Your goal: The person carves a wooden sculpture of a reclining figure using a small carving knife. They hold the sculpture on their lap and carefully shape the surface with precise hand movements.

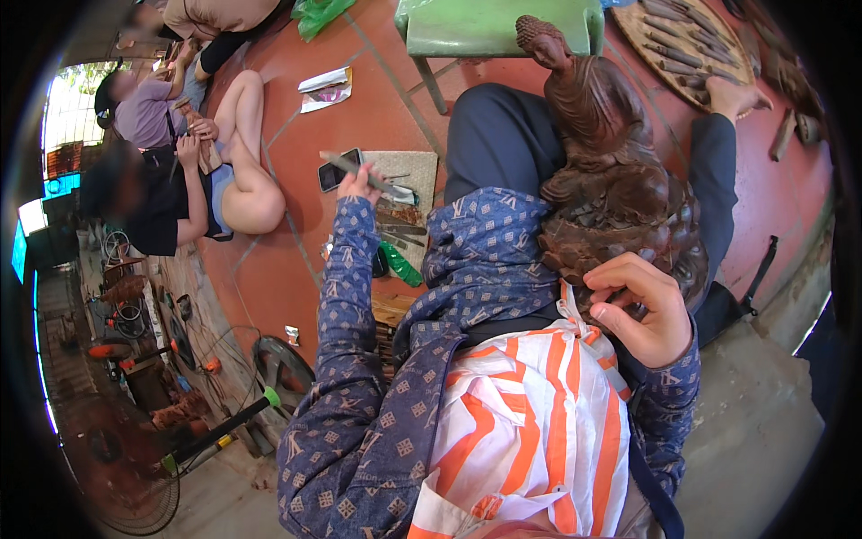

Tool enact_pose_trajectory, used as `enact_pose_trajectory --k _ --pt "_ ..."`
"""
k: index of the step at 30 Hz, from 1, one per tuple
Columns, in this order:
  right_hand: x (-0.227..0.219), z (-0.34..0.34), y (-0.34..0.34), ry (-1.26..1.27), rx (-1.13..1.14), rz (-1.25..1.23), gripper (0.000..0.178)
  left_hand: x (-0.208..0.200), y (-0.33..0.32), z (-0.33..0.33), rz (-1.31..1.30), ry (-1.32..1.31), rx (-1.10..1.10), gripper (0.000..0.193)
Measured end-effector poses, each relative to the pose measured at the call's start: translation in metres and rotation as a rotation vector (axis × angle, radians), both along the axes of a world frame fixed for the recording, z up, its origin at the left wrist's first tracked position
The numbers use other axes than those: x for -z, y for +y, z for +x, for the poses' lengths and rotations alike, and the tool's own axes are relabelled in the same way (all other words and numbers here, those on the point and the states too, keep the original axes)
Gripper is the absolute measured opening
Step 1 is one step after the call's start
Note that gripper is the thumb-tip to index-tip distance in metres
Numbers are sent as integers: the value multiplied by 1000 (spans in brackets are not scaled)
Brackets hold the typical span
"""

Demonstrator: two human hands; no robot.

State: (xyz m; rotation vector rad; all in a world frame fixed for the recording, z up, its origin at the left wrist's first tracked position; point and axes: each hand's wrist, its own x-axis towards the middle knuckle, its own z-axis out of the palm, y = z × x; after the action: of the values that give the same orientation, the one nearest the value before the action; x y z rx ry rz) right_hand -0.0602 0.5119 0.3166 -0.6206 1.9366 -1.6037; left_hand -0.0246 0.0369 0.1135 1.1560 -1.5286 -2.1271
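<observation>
My left hand point(361, 185) is closed around a long, flat grey tool point(384, 187), held over the beige mat point(420, 164). Whether it is a chisel or a file I cannot make out. A dark brown carved seated-figure statue point(597, 108) stands between my legs, its head toward the green stool. My right hand point(642, 310) is beside the statue's base point(620, 242), fingers bent and thumb apart, with nothing visible in it. On the mat lie several slim metal tools point(404, 235) and, at its left edge, a phone point(340, 169).
A green plastic stool point(498, 31) stands beyond my knee. At the far right, a round woven tray point(741, 67) holds several wooden-looking carving tools beside my bare foot point(736, 97). Two people sit on the red tiled floor at left, near a packet point(325, 90). A fan point(126, 467) stands lower left.
</observation>
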Motion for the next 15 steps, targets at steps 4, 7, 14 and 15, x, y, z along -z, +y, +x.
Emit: enact_pose_trajectory --k 4,7,14,15 --pt "-2 -1 7 -56 20 -38 20 99 -71 50 64 -326 -193 27" --pt "0 0 9 -28 42 -3 19 123 -45 49 60 -419 -239 33" --pt "1 1 12 -7 55 -2 19 145 -78 86 438 -389 -355 36" --pt "2 2 14 -31 80 -4 19 151 -84 96 468 -393 -321 35"
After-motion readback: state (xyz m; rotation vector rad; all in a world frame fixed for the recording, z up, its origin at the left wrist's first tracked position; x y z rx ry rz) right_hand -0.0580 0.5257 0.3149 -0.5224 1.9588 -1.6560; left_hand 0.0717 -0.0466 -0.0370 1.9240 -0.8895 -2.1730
